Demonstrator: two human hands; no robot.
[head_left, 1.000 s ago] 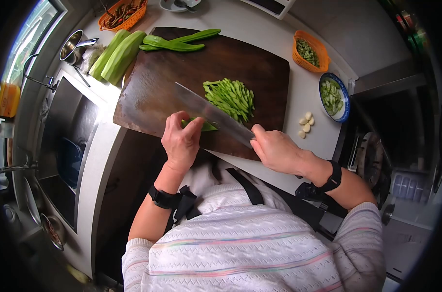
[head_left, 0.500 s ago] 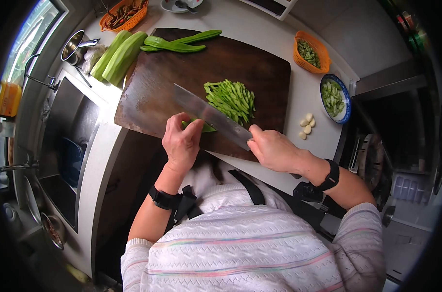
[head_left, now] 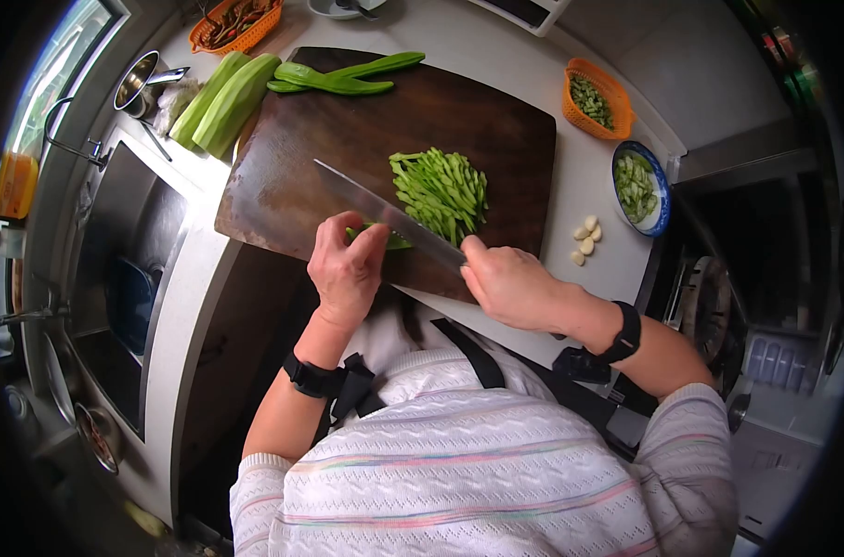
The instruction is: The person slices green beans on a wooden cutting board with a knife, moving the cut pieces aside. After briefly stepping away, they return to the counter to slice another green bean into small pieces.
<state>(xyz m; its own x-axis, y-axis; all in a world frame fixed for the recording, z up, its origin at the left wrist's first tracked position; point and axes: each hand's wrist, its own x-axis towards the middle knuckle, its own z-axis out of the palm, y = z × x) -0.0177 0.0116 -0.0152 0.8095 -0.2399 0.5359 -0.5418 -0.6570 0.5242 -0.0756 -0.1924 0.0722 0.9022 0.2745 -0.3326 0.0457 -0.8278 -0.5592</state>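
My right hand (head_left: 515, 288) is closed round the handle of a broad kitchen knife (head_left: 389, 213). Its blade points up and to the left across the dark wooden cutting board (head_left: 348, 130). On the board's near edge my left hand (head_left: 348, 269) presses a small piece of green pepper (head_left: 394, 242) down with bent fingertips, close to the blade. The fingers partly hide that piece. Just beyond the knife lies a heap of thin green pepper strips (head_left: 441, 190). Long uncut green peppers (head_left: 338, 82) rest at the board's far left corner.
Pale peeled gourds (head_left: 236, 107) lie left of the board, near a metal pot (head_left: 136, 82) and a sink (head_left: 129, 223). To the right are garlic cloves (head_left: 584, 243), a blue-rimmed bowl (head_left: 661, 200) of sliced greens and an orange basket (head_left: 617, 88). Another orange basket (head_left: 250, 37) stands at the back.
The knife and my right hand have shifted slightly left, and the blade now shows narrower. My left hand stays nearly in place on the pepper piece.
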